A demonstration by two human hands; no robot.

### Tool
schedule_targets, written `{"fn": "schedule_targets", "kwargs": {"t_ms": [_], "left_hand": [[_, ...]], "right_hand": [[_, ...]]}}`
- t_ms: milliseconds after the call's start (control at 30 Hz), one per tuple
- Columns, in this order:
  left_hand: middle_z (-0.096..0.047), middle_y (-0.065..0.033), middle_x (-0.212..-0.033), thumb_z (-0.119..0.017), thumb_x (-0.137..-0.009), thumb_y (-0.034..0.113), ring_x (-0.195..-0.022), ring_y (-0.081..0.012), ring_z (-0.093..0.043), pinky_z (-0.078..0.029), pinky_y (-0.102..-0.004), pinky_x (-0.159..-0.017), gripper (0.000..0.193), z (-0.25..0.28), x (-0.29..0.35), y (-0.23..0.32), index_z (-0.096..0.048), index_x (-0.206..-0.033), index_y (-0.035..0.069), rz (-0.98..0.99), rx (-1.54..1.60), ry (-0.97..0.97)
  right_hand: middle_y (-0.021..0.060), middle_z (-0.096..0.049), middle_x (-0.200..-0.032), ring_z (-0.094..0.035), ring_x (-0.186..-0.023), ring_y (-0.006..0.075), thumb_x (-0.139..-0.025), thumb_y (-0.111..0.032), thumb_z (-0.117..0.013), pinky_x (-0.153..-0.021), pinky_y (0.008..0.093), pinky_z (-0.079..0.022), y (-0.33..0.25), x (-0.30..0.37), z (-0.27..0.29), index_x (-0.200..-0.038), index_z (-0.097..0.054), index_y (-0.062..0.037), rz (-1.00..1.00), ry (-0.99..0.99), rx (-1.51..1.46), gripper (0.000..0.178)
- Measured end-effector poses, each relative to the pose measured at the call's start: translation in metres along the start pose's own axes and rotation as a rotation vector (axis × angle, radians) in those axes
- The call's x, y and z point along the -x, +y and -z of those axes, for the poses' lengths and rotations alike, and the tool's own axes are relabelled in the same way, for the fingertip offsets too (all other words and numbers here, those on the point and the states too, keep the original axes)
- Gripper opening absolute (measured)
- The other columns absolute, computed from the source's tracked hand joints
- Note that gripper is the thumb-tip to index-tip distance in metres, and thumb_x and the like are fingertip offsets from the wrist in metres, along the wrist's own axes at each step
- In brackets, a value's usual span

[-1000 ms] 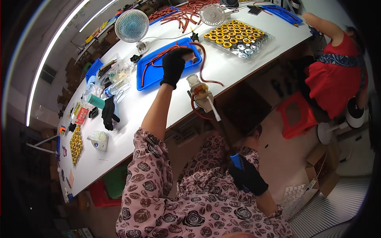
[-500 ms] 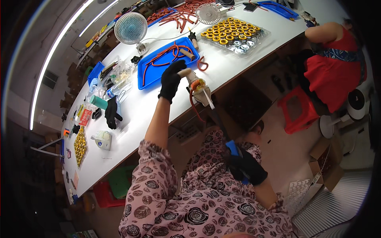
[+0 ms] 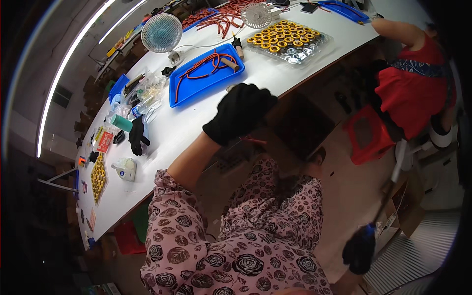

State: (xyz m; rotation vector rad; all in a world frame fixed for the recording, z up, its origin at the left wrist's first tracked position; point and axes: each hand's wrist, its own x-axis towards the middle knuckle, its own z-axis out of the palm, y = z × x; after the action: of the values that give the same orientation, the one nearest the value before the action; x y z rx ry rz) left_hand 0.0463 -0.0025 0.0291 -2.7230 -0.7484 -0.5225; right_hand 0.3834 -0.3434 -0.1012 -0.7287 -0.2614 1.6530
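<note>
My left hand (image 3: pixel 241 112), in a black glove, is closed just off the table's front edge. Its fingers curl over whatever they hold and hide it; a short piece of reddish wire (image 3: pixel 254 140) shows below the glove. The ring-shaped coil and its pale holder, visible earlier, are covered. Far out at the lower right, my right hand (image 3: pixel 359 248), also black-gloved, is wrapped round a long-shafted tool (image 3: pixel 382 205) with a blue handle. That tool slants up and right, clear of my left hand, and its upper end is blurred.
Behind my left hand lies a blue tray (image 3: pixel 196 91) with red wires and a wooden stick. A clear tray of yellow rings (image 3: pixel 282 37), a fan (image 3: pixel 161 33) and a spare black glove (image 3: pixel 137 135) are on the table. A co-worker in red (image 3: pixel 405 93) is at right, near a red stool (image 3: pixel 364 135).
My right hand has swung right and down, drawing the tool away from the coil. My left hand has moved right and turned, now covering where the coil and holder showed.
</note>
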Motion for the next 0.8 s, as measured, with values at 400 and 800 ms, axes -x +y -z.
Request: {"fn": "schedule_targets", "kwargs": {"t_ms": [400,800], "left_hand": [[-0.058,-0.0137,-0.101,-0.064,-0.078,0.026,-0.092,-0.0317,-0.055,-0.042,-0.0421,-0.079,0.032,-0.093,0.078,0.074,-0.057,-0.101,0.006,0.640,0.148,0.194],[-0.058,-0.0156,-0.104,-0.062,-0.077,0.015,-0.098,-0.0316,-0.055,-0.044,-0.0389,-0.085,0.026,-0.090,0.095,0.077,-0.061,-0.100,0.004,0.709,0.300,0.275]], "right_hand": [[-0.0030,-0.051,-0.064,-0.049,-0.051,0.0045,-0.083,-0.020,-0.061,-0.047,0.0219,-0.040,0.088,-0.209,-0.121,-0.094,-0.055,-0.0079,0.018,-0.099,0.679,0.017],[0.0088,-0.063,-0.078,-0.061,-0.066,0.0235,-0.083,-0.025,-0.059,-0.062,0.0348,-0.048,0.057,-0.355,-0.235,-0.107,-0.057,-0.0090,0.701,-0.403,1.102,0.028]]}}
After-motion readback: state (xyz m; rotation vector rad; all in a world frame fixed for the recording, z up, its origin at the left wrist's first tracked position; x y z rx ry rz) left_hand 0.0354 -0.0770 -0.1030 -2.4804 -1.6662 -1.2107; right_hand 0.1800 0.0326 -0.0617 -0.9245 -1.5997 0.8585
